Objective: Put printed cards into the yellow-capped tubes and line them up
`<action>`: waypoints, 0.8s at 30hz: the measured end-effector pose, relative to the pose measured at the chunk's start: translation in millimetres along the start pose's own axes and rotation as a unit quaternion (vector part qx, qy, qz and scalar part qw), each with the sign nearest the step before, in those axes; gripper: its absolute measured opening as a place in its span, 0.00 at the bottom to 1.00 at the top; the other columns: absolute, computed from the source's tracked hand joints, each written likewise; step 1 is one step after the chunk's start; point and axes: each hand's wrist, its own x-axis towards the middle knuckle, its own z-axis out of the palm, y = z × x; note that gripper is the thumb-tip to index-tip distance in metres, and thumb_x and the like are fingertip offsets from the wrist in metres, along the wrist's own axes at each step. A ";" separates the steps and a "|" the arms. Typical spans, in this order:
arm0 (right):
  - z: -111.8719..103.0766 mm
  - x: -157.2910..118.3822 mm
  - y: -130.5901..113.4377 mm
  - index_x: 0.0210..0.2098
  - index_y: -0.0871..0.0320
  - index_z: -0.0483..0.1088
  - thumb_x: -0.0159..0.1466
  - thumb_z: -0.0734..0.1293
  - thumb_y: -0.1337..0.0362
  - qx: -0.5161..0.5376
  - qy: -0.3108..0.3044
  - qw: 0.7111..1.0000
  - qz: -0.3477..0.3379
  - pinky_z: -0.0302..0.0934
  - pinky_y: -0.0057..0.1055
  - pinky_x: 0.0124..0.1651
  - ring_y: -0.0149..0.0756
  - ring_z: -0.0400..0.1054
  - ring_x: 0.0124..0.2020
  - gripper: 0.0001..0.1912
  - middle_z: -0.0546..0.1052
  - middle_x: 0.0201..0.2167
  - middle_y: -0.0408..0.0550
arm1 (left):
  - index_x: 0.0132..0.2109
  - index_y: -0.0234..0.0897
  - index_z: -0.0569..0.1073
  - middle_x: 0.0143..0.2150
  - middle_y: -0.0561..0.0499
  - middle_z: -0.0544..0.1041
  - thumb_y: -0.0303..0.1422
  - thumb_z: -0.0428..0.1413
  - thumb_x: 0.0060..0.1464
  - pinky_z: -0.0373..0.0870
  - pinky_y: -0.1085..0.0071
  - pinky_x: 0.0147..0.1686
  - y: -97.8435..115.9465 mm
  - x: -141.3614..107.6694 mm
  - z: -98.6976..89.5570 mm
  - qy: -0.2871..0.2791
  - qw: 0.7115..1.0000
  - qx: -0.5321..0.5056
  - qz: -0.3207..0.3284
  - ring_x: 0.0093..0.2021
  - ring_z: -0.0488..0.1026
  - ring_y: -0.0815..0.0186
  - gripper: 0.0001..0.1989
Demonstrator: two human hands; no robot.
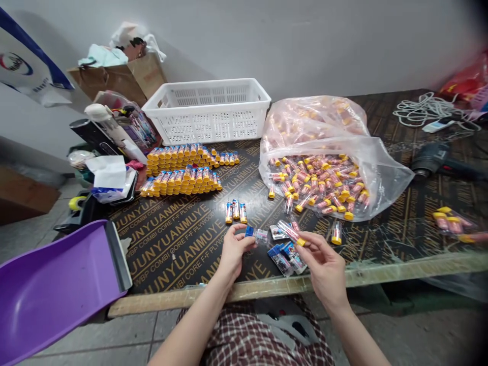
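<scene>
Between the fingers of my left hand (234,249) is a blue-and-clear printed sleeve (256,234), held above the dark plywood table. My right hand (324,259) pinches a clear tube with a yellow cap (292,233) and pinkish contents, tilted toward the left. Below it lies a small pile of blue printed sleeves (285,258). Just beyond my left hand, three labelled tubes (236,210) stand close together. One capped tube without a blue label (336,233) stands to the right of my right hand.
A large clear plastic bag (316,127) spills many yellow-capped tubes. Stacked labelled tubes (179,175) lie at left, before a white basket (213,119). A heat gun (430,160) and a coiled white cable (423,109) sit at right. A purple dustpan (68,284) juts past the left edge.
</scene>
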 end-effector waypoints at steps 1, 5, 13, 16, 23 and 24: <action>2.1 -2.3 -2.9 0.41 0.52 0.75 0.58 0.70 0.64 -0.024 -0.008 1.000 -0.018 0.65 0.32 0.44 0.37 0.69 0.43 0.11 0.73 0.43 0.47 | 0.36 0.34 0.69 0.24 0.54 0.76 0.27 0.68 0.28 0.71 0.74 0.27 3.7 0.7 -1.0 0.004 1.000 -0.017 -0.008 0.22 0.71 0.71 0.23; 10.1 -9.9 -10.1 0.42 0.52 0.74 0.60 0.68 0.66 -0.086 -0.034 0.993 -0.072 0.66 0.32 0.43 0.37 0.69 0.43 0.11 0.73 0.43 0.48 | 0.31 0.29 0.74 0.26 0.51 0.77 0.32 0.70 0.28 0.71 0.76 0.27 11.9 2.7 -2.7 0.016 0.997 -0.068 -0.037 0.24 0.72 0.73 0.19; 17.0 -19.1 -7.3 0.47 0.49 0.72 0.62 0.65 0.71 -0.132 -0.069 0.980 -0.131 0.64 0.37 0.49 0.39 0.68 0.47 0.16 0.72 0.45 0.48 | 0.25 0.30 0.75 0.22 0.51 0.76 0.40 0.71 0.25 0.69 0.76 0.25 13.0 4.3 -6.6 0.049 0.995 -0.084 -0.023 0.22 0.72 0.71 0.21; 18.7 -19.4 -7.8 0.49 0.48 0.71 0.62 0.65 0.72 -0.149 -0.078 0.973 -0.156 0.63 0.37 0.50 0.38 0.67 0.47 0.18 0.72 0.45 0.48 | 0.25 0.30 0.75 0.22 0.51 0.75 0.41 0.71 0.25 0.68 0.76 0.25 12.0 4.3 -7.1 0.056 0.995 -0.077 -0.014 0.23 0.72 0.71 0.21; 19.3 -21.5 -2.7 0.50 0.48 0.71 0.64 0.62 0.72 -0.134 -0.172 0.966 -0.137 0.64 0.36 0.50 0.38 0.67 0.48 0.18 0.71 0.47 0.49 | 0.30 0.31 0.75 0.28 0.51 0.76 0.44 0.66 0.38 0.69 0.76 0.27 8.4 -2.7 -1.1 0.052 0.996 -0.030 0.072 0.27 0.71 0.71 0.19; 19.9 -21.4 -0.9 0.50 0.48 0.71 0.65 0.60 0.72 -0.128 -0.181 0.965 -0.136 0.64 0.36 0.49 0.37 0.67 0.48 0.18 0.70 0.47 0.48 | 0.32 0.31 0.75 0.29 0.51 0.76 0.43 0.65 0.39 0.70 0.75 0.28 9.2 -5.2 0.5 0.033 0.996 -0.029 0.074 0.28 0.72 0.71 0.19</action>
